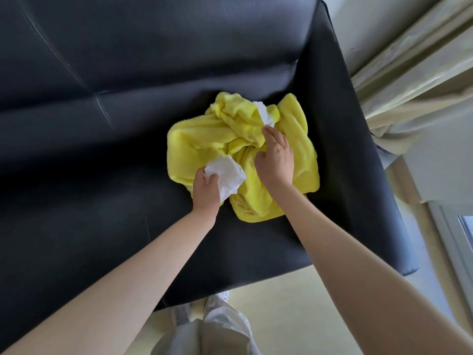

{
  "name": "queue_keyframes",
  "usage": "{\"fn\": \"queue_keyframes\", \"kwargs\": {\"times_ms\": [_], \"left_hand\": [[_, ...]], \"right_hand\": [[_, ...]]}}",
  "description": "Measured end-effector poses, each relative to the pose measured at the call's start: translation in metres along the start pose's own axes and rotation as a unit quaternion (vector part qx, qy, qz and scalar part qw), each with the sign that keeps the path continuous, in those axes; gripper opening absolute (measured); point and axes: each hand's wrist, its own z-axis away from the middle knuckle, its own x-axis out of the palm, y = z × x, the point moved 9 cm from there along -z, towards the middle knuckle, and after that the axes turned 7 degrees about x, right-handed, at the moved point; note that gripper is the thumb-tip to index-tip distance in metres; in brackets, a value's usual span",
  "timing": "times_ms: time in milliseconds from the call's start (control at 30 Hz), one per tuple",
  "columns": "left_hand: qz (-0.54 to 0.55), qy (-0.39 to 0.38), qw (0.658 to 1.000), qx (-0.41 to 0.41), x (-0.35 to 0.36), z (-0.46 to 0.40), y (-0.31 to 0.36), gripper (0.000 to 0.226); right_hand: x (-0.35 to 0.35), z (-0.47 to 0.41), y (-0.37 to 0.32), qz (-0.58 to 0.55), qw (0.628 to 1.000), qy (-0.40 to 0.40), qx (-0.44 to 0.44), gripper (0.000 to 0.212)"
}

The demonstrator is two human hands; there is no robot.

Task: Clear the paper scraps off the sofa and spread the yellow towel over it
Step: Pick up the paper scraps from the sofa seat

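- Dark navy leather sofa (102, 175) fills the room's corner, with pale beige curtains (409, 85) hanging just past its far arm.
- A crumpled yellow terry towel (199, 142) sits bunched on the sofa seat, near that arm.
- The left hand (206, 192) curls its fingers round a crumpled white paper scrap (226, 174) at the towel's near edge.
- The right hand (275, 157) reaches over the towel's middle, fingertips pinching a second white paper scrap (265, 114) lodged in the folds.
- Both scraps look feather-light and tearable; a gentle pinch should lift them.
- The towel seems soft, limp and plush, so it is probably best taken by two corners and shaken flat.
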Motion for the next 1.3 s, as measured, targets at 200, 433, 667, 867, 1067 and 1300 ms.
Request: {"fn": "queue_keyframes", "kwargs": {"times_ms": [200, 433, 667, 867, 1067, 1300], "left_hand": [[0.025, 0.008, 0.999, -0.039, -0.004, 0.015, -0.022, 0.021], [0.092, -0.109, 0.988, -0.061, -0.004, 0.057, -0.029, 0.069], [0.027, -0.141, 0.988, -0.052, 0.003, 0.088, -0.048, 0.042], [-0.054, -0.158, 0.984, -0.067, 0.036, 0.12, -0.104, 0.035], [-0.12, -0.186, 0.972, -0.08, 0.096, 0.153, -0.144, 0.029], [-0.246, -0.238, 0.934, -0.1, 0.184, 0.188, -0.188, 0.034]], "right_hand": [[0.006, 0.094, -0.011, 0.026, 0.989, 0.048, -0.136, 0.054], [0.007, 0.188, -0.009, 0.048, 0.977, 0.015, -0.206, 0.051], [-0.009, 0.205, 0.018, -0.035, 0.994, -0.005, -0.1, 0.04], [0.009, 0.227, 0.12, -0.26, 0.943, -0.034, 0.202, 0.012], [0.04, 0.251, 0.217, -0.485, 0.722, -0.172, 0.463, 0.033], [0.005, 0.258, 0.315, -0.51, 0.695, -0.209, 0.462, 0.037]]}}
